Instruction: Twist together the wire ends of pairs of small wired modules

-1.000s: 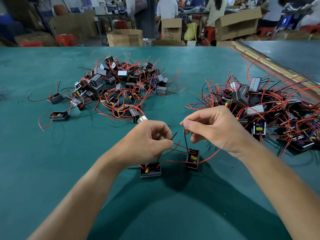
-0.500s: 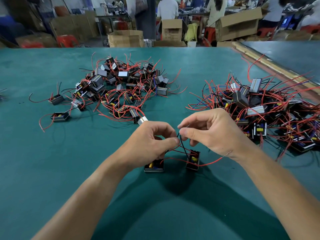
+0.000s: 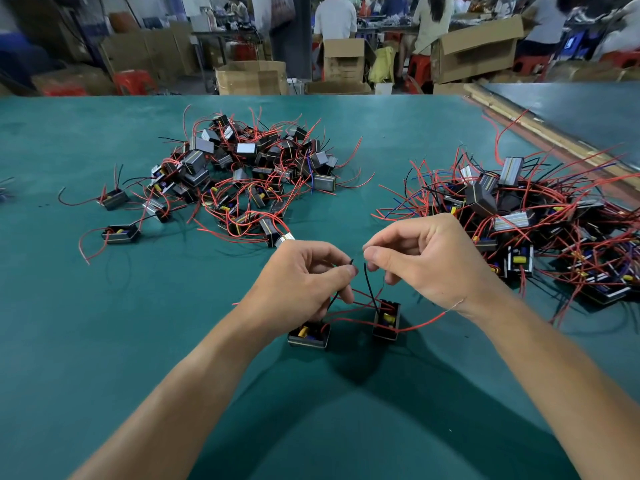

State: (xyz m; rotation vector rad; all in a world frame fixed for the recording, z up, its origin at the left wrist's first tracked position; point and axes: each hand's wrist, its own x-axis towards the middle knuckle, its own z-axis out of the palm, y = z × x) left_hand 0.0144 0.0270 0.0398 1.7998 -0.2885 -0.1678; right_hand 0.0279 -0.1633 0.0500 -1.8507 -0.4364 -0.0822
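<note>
Background people point(image 3: 334, 19) blurred, cropped at top, right pile point(image 3: 540, 216) cut by edge, module point(image 3: 309, 337) partly behind left hand point(image 3: 301, 284)

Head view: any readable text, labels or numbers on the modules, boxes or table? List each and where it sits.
No text can be read.
Modules in the left pile and right pile: plain faces and stripes, nothing legible.
The near left module and near right module: no label shows.
The cardboard boxes: any print too blurred.
</note>
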